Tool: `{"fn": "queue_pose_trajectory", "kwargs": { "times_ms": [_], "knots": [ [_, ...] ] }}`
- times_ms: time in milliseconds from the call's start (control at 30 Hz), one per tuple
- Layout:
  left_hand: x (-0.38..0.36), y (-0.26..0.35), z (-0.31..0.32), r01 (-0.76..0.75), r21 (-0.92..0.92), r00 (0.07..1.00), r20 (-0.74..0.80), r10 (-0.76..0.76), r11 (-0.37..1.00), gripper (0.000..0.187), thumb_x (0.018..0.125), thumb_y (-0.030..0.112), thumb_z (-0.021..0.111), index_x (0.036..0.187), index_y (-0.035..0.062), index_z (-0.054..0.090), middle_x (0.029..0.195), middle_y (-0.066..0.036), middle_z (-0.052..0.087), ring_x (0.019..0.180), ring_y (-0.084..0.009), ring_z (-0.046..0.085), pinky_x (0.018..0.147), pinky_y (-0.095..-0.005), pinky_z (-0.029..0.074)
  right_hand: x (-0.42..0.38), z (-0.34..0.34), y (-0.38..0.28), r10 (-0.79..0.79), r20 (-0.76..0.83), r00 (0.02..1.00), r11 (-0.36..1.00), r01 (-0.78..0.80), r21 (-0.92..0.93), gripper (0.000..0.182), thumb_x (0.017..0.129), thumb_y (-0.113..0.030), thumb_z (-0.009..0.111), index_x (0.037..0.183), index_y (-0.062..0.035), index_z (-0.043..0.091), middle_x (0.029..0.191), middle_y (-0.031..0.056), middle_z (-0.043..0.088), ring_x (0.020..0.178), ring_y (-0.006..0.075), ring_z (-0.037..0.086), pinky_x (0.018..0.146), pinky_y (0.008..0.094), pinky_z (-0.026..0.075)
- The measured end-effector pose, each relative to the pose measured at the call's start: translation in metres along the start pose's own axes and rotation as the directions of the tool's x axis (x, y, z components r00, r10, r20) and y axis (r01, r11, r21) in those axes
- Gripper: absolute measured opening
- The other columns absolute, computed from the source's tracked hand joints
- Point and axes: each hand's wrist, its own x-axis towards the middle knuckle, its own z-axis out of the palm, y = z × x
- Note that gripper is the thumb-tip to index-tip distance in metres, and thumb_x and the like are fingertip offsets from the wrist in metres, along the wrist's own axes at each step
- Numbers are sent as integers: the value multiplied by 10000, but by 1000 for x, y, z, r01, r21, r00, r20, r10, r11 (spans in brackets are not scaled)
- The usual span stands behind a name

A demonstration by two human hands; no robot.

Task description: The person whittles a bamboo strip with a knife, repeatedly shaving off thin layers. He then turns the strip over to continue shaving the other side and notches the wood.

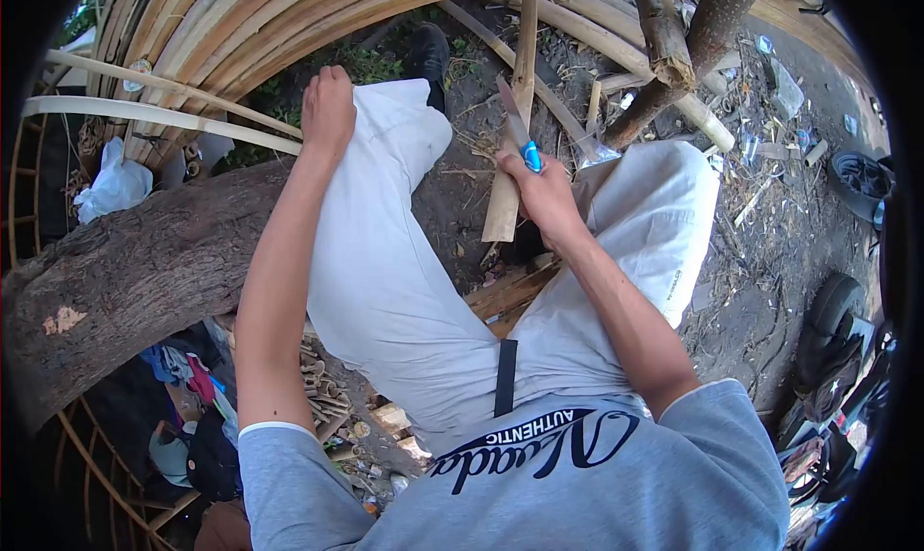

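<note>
My right hand (547,197) grips a knife (520,128) with a blue handle, its blade pointing up and away from me. Against the same hand stands a long split bamboo slat (502,209), running forward between my knees; whether the fingers also hold it is hidden. My left hand (329,113) is at the outer side of my left knee, against the light trouser leg (385,147), with its fingers curled. Anything inside those fingers is out of sight. Two pale thin strips (173,118) reach in from the left and end from view near that wrist.
A thick log (164,253) lies to my left. Bundled bamboo slats (241,31) arch across the far left. Forked branches (664,55) and poles stand ahead right. Tyre-like black items (857,180) and litter lie at right; a white plastic bag (114,180) sits left.
</note>
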Motion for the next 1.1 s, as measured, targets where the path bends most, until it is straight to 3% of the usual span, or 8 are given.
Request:
{"fn": "queue_pose_trajectory", "kwargs": {
  "times_ms": [200, 333, 400, 533, 667, 767, 900, 1100],
  "knots": [
    [-5, -7, 47, 182, 71, 968, 163, -191, 981, 214, 795, -57, 588, 1002, -36, 640, 1063, -222, 657, 1023, -363, 647, 918, -422, 511, 5, 1, 3, -86, -13, 996, 991, 84, -101, 301, 896, -265, 654, 732, -15, 615, 609, -5, 527, 573, 89, 455, 553, 319, 363],
    [-18, 50, -11, 18, 18, 981, 195, -22, 1000, 125, 868, 50, 596, 958, -3, 665, 1031, -200, 665, 999, -388, 644, 886, -434, 495, 4, -5, 5, -74, -32, 997, 962, 63, -264, 321, 892, -278, 660, 748, 8, 639, 615, 44, 566, 596, 123, 498, 591, 351, 409],
    [-37, 92, -67, 124, -245, 991, 75, -108, 962, 165, 888, 123, 620, 915, -32, 668, 918, -214, 690, 913, -356, 680, 793, -436, 517, 12, -9, 13, -145, 3, 989, 945, 140, -296, 325, 889, -280, 663, 753, 14, 640, 616, 42, 567, 596, 130, 503, 596, 352, 414],
    [-92, 135, -24, 474, -470, 851, 462, -250, 745, 203, 864, 139, 642, 929, -46, 696, 865, -232, 709, 840, -347, 709, 780, -416, 536, 10, -29, -21, -25, -15, 1000, 995, 24, -93, 266, 875, -245, 664, 762, -4, 646, 650, 38, 586, 595, 128, 541, 552, 335, 408],
    [-79, 231, 50, 272, -816, 887, 418, 198, 510, 321, 850, 162, 691, 1128, 6, 647, 1047, -198, 694, 1016, -340, 671, 877, -411, 506, 11, -41, -45, -84, -79, 993, 994, 78, -72, 250, 871, -251, 656, 816, -9, 628, 701, 60, 615, 566, 144, 569, 508, 305, 413],
    [-72, 287, 80, 232, -908, 933, 308, 184, 348, 438, 857, 190, 702, 1241, 31, 561, 1213, -188, 627, 1159, -286, 604, 937, -407, 468, 10, -38, -54, -41, -97, 994, 999, 40, -21, 288, 883, -290, 664, 813, -13, 624, 687, 58, 603, 551, 162, 588, 521, 312, 465],
    [-61, 321, 71, 81, -975, 988, 106, 113, 209, 454, 866, 203, 685, 1262, 30, 544, 1236, -182, 619, 1174, -283, 597, 940, -409, 471, 9, -27, -56, -17, -66, 998, 994, 10, -110, 275, 888, -304, 671, 700, -137, 557, 541, -62, 463, 380, 42, 354, 357, 242, 210],
    [-50, 318, 49, -122, -992, 989, -123, -84, 6, 404, 890, 211, 684, 1215, 27, 529, 1125, -133, 601, 1124, -238, 574, 936, -394, 446, 29, -8, -92, -111, -88, 990, 987, 100, -122, 257, 883, -293, 655, 807, -49, 638, 614, -3, 543, 443, 103, 468, 395, 266, 316]
  ]
}}
